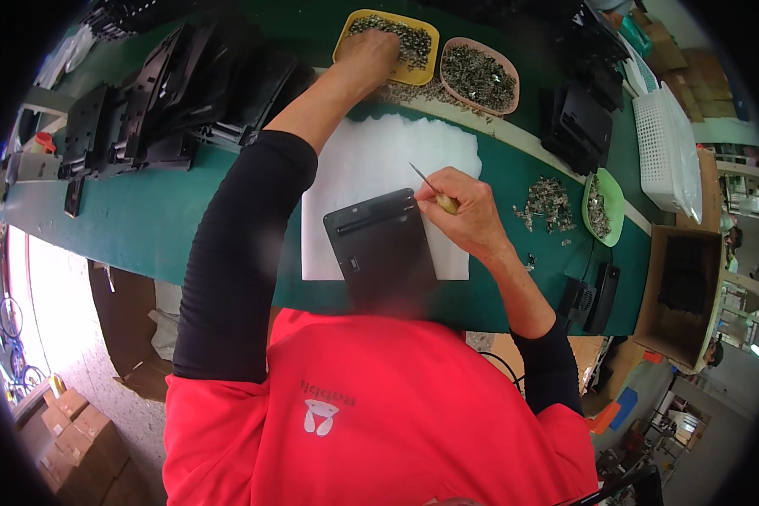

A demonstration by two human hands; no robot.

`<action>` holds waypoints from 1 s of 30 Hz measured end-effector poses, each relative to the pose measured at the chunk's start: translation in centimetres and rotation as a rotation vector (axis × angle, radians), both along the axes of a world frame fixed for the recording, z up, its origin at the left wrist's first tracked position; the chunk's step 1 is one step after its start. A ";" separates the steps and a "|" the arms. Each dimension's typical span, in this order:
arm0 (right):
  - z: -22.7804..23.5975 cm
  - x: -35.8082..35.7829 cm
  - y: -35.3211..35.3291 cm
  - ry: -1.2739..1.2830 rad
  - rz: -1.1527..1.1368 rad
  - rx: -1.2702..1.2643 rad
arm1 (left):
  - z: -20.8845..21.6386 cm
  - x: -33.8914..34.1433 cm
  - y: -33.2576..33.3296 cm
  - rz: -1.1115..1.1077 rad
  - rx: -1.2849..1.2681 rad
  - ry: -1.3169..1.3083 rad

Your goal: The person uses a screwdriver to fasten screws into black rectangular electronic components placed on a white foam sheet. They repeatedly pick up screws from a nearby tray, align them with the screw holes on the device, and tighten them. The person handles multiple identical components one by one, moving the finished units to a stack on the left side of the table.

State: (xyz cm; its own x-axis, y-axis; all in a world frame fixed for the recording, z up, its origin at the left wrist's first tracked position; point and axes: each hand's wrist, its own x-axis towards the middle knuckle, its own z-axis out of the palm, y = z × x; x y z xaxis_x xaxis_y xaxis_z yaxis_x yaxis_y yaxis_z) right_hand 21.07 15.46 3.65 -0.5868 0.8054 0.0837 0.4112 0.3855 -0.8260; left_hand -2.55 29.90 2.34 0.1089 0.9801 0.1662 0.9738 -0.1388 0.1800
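Observation:
My left hand point(368, 57) reaches into a yellow tray point(433, 52) of small metal parts at the far side of the table. Its fingers are bent down among the parts, and whatever they pinch is hidden. A thin pointed tool point(423, 179) with a pale yellowish handle is gripped in my right hand point(471, 209), its metal shaft slanting up to the left. That hand rests by the upper right corner of a flat black panel point(384, 240). The panel has a long slot, and its near end is partly blurred. Under it lies a white foam sheet point(337, 173).
A pink tray point(514, 88) and a green tray point(617, 202) hold more metal parts; a loose pile point(548, 205) lies between. Stacked black panels point(156, 97) crowd the left. Black housings point(580, 126), a white basket point(662, 143) and a cardboard box point(715, 253) stand right.

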 end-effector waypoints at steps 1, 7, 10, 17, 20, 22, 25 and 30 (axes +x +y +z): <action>0.0 -0.3 0.2 0.024 0.011 0.050 | -0.3 0.1 0.2 -0.027 0.012 0.052; 0.8 -0.6 0.0 -0.005 0.046 0.077 | -1.3 -0.4 0.3 -0.133 0.105 0.134; 1.0 -1.3 0.0 0.009 0.058 0.163 | -1.7 -0.1 0.1 -0.055 0.167 0.085; -0.4 -3.9 1.0 0.058 0.188 0.255 | 0.5 -1.1 -2.4 0.295 0.228 -0.609; -0.8 -3.2 0.6 0.066 0.130 0.174 | 2.3 -2.1 -11.8 0.299 0.207 -0.838; -1.0 -2.5 0.1 0.059 0.051 0.175 | 1.6 -3.1 -18.9 0.321 0.094 -0.901; -1.6 -1.5 -1.1 0.060 -0.036 0.177 | 0.8 -1.3 -27.7 0.402 -0.075 -1.073; -1.5 -0.9 -2.8 0.041 -0.148 0.209 | 2.2 3.1 -29.6 0.343 -0.125 -1.073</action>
